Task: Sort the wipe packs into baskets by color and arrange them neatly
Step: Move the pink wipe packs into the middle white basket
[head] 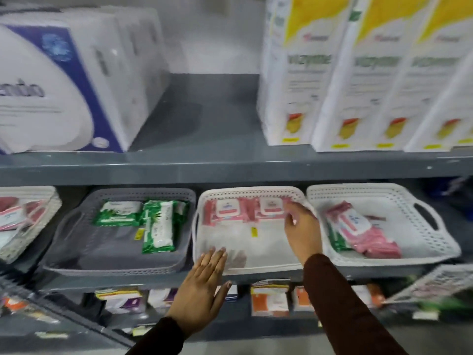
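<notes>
Reaching into the white basket (197, 226), our right hand (303, 231) rests open-gripped on the back-row pink packs (245, 210); left hand (202, 290) lies flat, empty, on its front rim.

a shop aisle, it seems: grey metal shelving (230, 167) in tiers, rows of identical yellow-and-white boxes (332, 80) facing outward, baskets (384, 193) of wrapped wipe packs (363, 231), and what look like small yellow price stickers (254, 231), though blur hides any print.
</notes>
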A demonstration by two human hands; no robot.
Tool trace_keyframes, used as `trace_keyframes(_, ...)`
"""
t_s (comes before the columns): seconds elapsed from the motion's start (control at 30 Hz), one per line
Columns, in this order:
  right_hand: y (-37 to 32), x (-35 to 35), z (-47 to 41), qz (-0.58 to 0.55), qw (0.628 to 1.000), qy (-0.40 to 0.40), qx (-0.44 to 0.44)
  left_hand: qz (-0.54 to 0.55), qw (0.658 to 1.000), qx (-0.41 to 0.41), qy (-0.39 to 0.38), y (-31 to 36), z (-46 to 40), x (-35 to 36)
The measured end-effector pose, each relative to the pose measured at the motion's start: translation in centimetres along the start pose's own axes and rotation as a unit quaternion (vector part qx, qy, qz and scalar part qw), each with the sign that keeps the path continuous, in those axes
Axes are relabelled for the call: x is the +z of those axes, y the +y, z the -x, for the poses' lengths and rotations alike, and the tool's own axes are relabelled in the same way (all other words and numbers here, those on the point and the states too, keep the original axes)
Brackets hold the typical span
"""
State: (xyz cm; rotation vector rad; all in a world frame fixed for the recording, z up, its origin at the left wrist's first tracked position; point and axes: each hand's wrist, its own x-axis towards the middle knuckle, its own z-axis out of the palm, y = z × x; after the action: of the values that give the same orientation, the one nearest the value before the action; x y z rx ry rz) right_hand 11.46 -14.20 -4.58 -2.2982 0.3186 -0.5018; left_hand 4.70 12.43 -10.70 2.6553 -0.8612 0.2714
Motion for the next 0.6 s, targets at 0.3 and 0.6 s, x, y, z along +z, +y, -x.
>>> trace_keyframes(0.3,12.9,-9.5,-4.2,0.229,0.954,-0.076,0.180,-0.003,0.998,0.069,-0.008,9.2,-6.5,4.7)
trace_keyframes(0.6,12.7,-10.4,-2.8,0.044,0.990,0.105,0.080,-0.043,0.998,0.044,-0.013,12.1,-7.7,6.4)
